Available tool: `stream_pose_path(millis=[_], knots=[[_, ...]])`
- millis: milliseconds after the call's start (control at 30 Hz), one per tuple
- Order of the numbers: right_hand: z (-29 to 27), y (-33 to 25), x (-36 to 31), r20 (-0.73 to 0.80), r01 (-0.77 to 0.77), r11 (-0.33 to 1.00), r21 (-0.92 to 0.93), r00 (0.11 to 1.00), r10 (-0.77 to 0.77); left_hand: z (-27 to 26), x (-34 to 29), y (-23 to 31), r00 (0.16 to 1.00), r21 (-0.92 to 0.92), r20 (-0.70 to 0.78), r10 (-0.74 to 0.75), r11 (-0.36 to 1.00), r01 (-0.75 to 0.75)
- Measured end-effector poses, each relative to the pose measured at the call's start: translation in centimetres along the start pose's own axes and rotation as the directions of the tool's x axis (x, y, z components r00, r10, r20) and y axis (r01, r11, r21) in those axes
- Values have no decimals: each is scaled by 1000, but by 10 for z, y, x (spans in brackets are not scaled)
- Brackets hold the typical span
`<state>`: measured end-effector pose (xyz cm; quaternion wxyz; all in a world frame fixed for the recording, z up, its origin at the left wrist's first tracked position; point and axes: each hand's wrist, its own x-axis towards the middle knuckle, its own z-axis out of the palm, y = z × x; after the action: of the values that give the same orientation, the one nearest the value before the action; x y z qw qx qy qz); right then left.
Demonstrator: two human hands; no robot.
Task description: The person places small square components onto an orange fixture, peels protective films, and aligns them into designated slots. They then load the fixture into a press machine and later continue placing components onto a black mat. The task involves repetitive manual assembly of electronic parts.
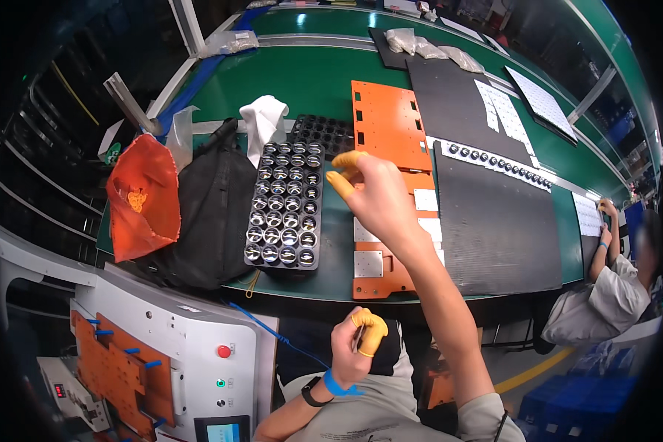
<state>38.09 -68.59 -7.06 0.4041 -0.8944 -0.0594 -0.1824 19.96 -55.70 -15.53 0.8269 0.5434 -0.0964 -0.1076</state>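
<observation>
My right hand (381,197), with yellow finger cots, reaches over the orange fixture plate (387,121). Its thumb and forefinger are apart, with nothing visible between them. Just to its left, a black tray (249,247) holds rows of round, shiny lens-like parts (278,186). Close to my body, my left hand (352,345) is closed, its yellow-covered fingers curled together. What it may hold is too small to make out. A blue band (340,386) and a black watch (315,392) circle that wrist.
An orange bag (144,232) and black bag (210,214) lie left of the tray, a white cloth (264,121) behind it. Right are a black board (493,228) and a white strip (486,158) of round parts. A machine (221,317) stands lower left; a co-worker (604,295) sits far right.
</observation>
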Motion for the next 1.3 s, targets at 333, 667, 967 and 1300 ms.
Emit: stream_pose_path(millis=[333, 667, 967, 1300], knots=[[24, -14, 31, 72, -11, 928, -373, 997, 40, -15, -7, 24, 947, -593, 168, -272, 739, 318], [20, -22, 34, -7, -72, 939, -335, 997, 74, -19, 0, 19, 877, -816, 303, -373, 374, 441], [-29, -39, -90, -105, 20, 952, 304, 994, 13, -22, 10, 12, 925, -814, 237, -297, 459, 356], [-30, -9, -186, 245, -254, 842, 476, 958, 150, -5, 17, 30, 971, -686, 108, -213, 691, 228]])
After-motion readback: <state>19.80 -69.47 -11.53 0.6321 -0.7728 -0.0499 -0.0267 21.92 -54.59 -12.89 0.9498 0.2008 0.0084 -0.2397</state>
